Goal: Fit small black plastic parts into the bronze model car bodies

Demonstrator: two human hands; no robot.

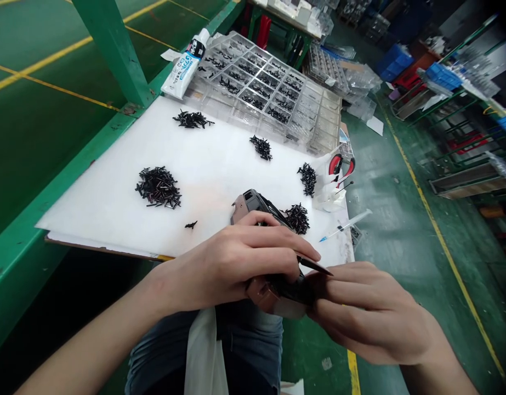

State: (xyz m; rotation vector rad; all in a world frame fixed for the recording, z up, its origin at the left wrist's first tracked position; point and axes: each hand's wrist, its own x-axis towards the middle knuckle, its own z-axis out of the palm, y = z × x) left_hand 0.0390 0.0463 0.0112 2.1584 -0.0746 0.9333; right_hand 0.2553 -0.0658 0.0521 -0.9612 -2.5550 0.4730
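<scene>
My left hand [240,258] is wrapped over a dark and copper-coloured model part [273,296], holding it above the near edge of the white work surface [220,159]. The part's grey end shows beyond my fingers. My right hand [368,307] is closed at the part's right end, fingertips pressed together; whatever they pinch is hidden. A thin dark pointed piece sticks out between the two hands. Beyond them lie piles of small black pieces, among them a large one [159,187] on the left and one [297,219] just behind the part.
A clear compartment tray [273,82] of black pieces stands at the back, with a glue tube [186,65] at its left. Red-handled scissors [341,167] and a syringe [346,225] lie at the right edge. A green post [113,49] rises at the left.
</scene>
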